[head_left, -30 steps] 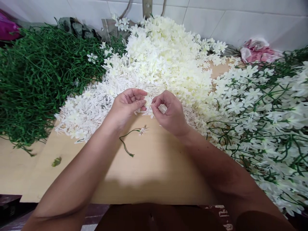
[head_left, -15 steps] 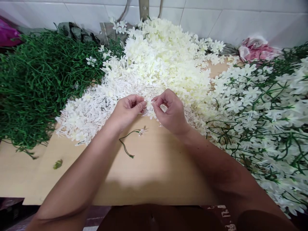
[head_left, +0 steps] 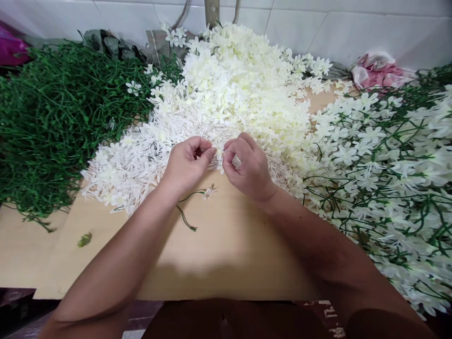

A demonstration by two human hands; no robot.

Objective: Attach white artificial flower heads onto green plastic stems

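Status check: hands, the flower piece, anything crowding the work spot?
Left hand and right hand pinch one small white flower between fingertips. Loose white flower pile touches the knuckles. Green stem sprig lies under the left wrist.

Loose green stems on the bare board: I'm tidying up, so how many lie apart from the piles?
1: a green stem with one white flower lies below the left hand. Others may be hidden under the flower pile.

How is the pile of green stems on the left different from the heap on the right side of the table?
The green stems are bare: almost only thin green strands, with hardly a flower among them. The heap on the right has green stems too, but white flowers sit on them. The bare pile looks dark and tangled; the right heap looks mostly white with green showing between. Both lie on the wooden table, beside the loose white flowers.
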